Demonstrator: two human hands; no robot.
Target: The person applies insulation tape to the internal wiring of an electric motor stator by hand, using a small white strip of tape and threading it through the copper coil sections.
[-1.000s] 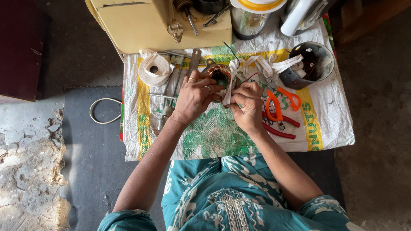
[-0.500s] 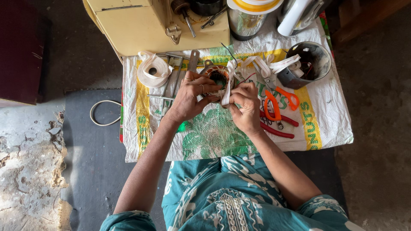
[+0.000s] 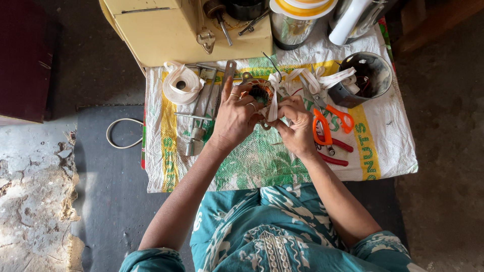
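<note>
My left hand [image 3: 235, 117] grips a small motor stator [image 3: 258, 93] with copper windings, holding it just above the woven sack cloth [image 3: 262, 161]. My right hand [image 3: 297, 126] pinches a strip of white cloth tape [image 3: 274, 103] that runs over the stator's right side. More loose white tape [image 3: 322, 79] trails from there toward a metal can. Both hands are close together at the middle of the cloth.
A roll of white tape [image 3: 181, 84] and several long metal tools [image 3: 201, 111] lie left of my hands. Orange-handled scissors [image 3: 330, 123] and red-handled pliers [image 3: 337, 153] lie to the right. A dark metal can [image 3: 370, 75], a yellow box [image 3: 171, 30] and steel containers [image 3: 295, 22] stand at the back.
Both hands have stayed on the stator and shifted slightly; my right hand's fingers have worked the white tape along the winding.
</note>
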